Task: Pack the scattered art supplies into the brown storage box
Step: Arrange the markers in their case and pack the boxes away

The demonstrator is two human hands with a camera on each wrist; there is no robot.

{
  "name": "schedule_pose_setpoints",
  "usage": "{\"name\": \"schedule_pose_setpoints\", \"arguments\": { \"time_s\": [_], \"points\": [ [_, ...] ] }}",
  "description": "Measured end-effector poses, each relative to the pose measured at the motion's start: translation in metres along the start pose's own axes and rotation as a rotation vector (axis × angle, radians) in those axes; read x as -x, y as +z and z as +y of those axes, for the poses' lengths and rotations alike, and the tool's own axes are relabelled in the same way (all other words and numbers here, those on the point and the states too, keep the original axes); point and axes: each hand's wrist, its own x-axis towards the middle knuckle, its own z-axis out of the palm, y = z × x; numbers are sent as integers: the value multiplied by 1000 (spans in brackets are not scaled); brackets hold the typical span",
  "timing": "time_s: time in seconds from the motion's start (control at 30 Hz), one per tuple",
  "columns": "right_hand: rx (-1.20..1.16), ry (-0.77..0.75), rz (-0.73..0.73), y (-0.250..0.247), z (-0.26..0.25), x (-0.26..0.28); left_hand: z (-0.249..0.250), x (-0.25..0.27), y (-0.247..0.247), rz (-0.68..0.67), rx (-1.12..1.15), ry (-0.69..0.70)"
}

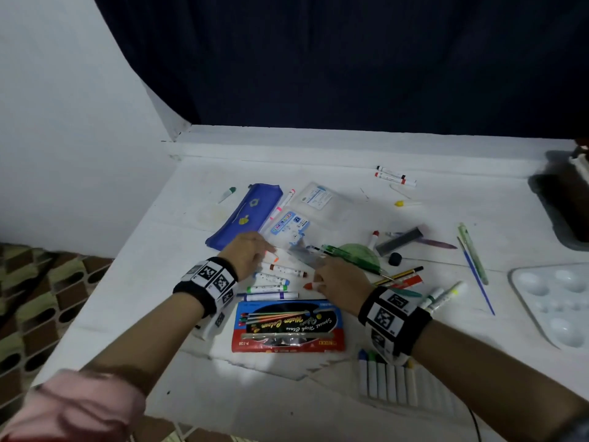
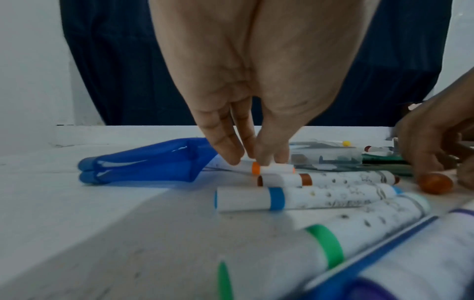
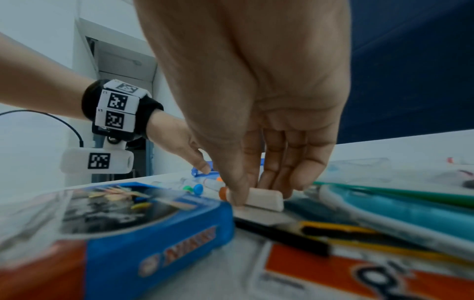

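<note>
Several white markers lie in a row mid-table: brown (image 1: pixel 288 269), blue (image 1: pixel 271 278), green (image 1: pixel 266 288) and purple (image 1: pixel 271 296). My left hand (image 1: pixel 271 255) (image 2: pixel 250 160) reaches down at the far end of the row and pinches the orange-banded marker (image 2: pixel 271 168) between thumb and fingers. My right hand (image 1: pixel 315 282) (image 3: pixel 252 194) pinches a white marker with a red-orange cap (image 3: pixel 266 200) (image 1: pixel 308 286) against the table. A dark brown box-like thing (image 1: pixel 570 199) sits blurred at the far right edge.
A blue pencil case (image 1: pixel 243 215) and clear pouches (image 1: pixel 314 202) lie behind the hands. A watercolour pen packet (image 1: pixel 288 327) lies in front, with a row of white sticks (image 1: pixel 389 378) at front right. Pencils, brushes (image 1: pixel 476 275), a green protractor (image 1: pixel 360 253) and a white palette (image 1: pixel 554 301) lie to the right.
</note>
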Motion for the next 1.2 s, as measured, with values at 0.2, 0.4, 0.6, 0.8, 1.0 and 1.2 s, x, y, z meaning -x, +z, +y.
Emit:
{"name": "schedule_pose_setpoints", "arguments": {
  "time_s": [0.2,0.4,0.6,0.8,1.0,1.2],
  "points": [
    [-3,146,39,-9,25,2,3,-23,12,25,-4,15],
    [-158,180,58,-17,40,12,12,-45,22,33,-86,126],
    [-211,240,79,-24,47,22,15,-61,17,68,-88,164],
    [-221,277,80,-31,58,26,-3,-79,1,105,44,-82],
    [-217,303,63,-33,60,19,-36,-108,-61,203,307,-400],
    [-261,288,91,-38,55,-1,-103,-136,-96,97,-124,-574]
  ]
}}
